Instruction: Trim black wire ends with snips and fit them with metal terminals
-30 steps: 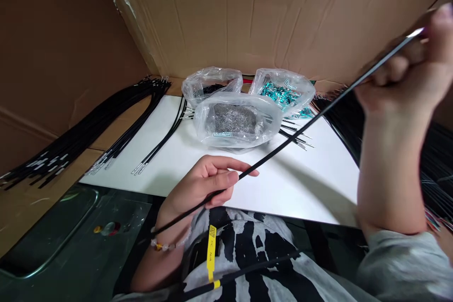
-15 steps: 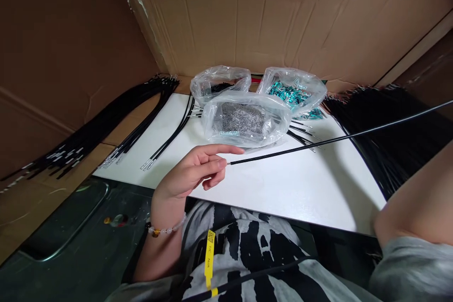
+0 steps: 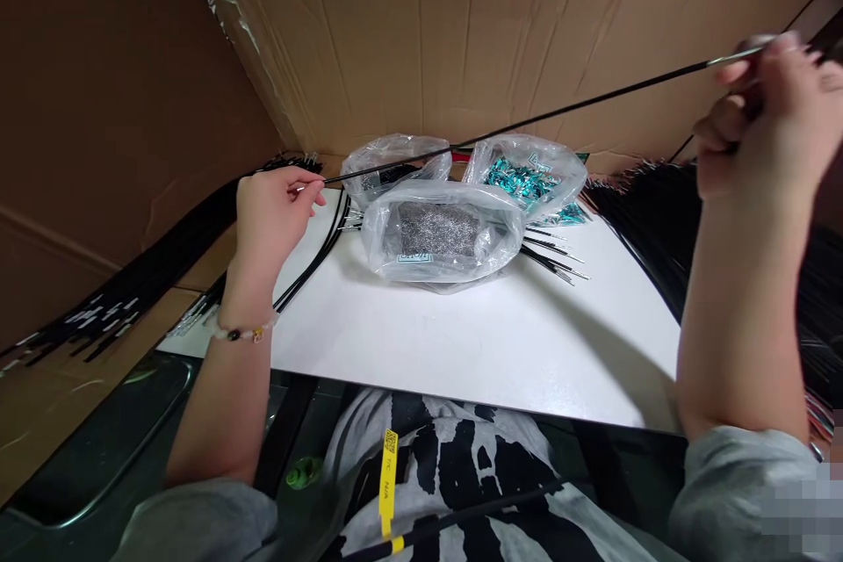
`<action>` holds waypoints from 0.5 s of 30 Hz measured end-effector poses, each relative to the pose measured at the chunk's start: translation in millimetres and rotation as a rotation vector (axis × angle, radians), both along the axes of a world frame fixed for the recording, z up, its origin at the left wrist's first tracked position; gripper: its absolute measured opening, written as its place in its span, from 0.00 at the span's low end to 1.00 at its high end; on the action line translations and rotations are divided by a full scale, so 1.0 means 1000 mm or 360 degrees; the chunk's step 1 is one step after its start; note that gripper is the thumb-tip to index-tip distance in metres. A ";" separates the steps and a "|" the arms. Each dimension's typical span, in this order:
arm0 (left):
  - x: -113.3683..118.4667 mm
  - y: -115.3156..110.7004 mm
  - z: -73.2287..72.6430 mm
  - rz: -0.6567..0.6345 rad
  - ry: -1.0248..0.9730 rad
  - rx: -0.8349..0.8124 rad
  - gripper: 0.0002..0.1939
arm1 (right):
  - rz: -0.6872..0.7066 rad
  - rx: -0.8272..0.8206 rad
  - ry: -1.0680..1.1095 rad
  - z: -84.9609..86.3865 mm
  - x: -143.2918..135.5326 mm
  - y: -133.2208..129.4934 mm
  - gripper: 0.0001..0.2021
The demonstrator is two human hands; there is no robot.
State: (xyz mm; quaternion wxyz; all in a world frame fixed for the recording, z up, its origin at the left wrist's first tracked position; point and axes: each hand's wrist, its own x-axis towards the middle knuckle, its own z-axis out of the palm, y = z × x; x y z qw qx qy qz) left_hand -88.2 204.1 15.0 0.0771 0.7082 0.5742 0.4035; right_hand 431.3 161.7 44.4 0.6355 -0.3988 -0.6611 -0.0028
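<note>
A thin black cable (image 3: 527,121) with metal ends stretches in the air above the table, slanting up to the right. Its lower end is pinched between the thumb and fingers of my left hand (image 3: 275,202). My right hand (image 3: 770,110), raised at the upper right and slightly blurred, grips the other end by its silvery tip. Beneath the cable sit three clear plastic bags: one of small silver metal pieces (image 3: 438,228), one of teal and silver pieces (image 3: 520,183), and one of black pieces (image 3: 393,176).
The white tabletop (image 3: 428,334) lies in front of me. Bundles of black cables (image 3: 164,255) rest at the left, and a large dark bundle (image 3: 649,211) at the right. Several cable ends (image 3: 553,255) poke out beside the bags. Cardboard walls (image 3: 395,35) enclose the table.
My left hand has moved left and up with its cable end. My right hand has come into view at the upper right, and the cable now runs steeper and higher.
</note>
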 end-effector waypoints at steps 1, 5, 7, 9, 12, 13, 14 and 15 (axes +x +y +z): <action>-0.001 0.009 -0.003 0.0010 0.0054 -0.0005 0.12 | -0.0043 0.0043 0.0211 -0.002 -0.012 0.002 0.07; -0.005 0.029 -0.020 0.0010 0.0255 -0.0091 0.14 | -0.0203 -0.0511 0.0505 -0.006 -0.055 0.002 0.12; -0.005 0.034 -0.029 0.0021 0.0349 -0.0150 0.13 | -0.0240 -0.0811 0.0273 -0.007 -0.067 0.000 0.10; -0.002 0.038 -0.037 0.0030 0.0444 -0.0221 0.12 | -0.0245 -0.0984 0.0065 -0.009 -0.071 -0.003 0.08; 0.006 0.043 -0.048 0.0010 0.0567 -0.0346 0.11 | -0.0278 -0.1181 -0.0269 -0.016 -0.069 -0.010 0.09; 0.009 0.045 -0.052 -0.0002 0.0596 -0.0380 0.11 | -0.0297 -0.1242 -0.0399 -0.020 -0.066 -0.014 0.09; 0.011 0.047 -0.055 -0.0017 0.0620 -0.0408 0.11 | -0.0315 -0.1301 -0.0528 -0.026 -0.063 -0.017 0.10; 0.013 0.049 -0.058 -0.0032 0.0638 -0.0428 0.11 | -0.0333 -0.1358 -0.0653 -0.032 -0.059 -0.021 0.10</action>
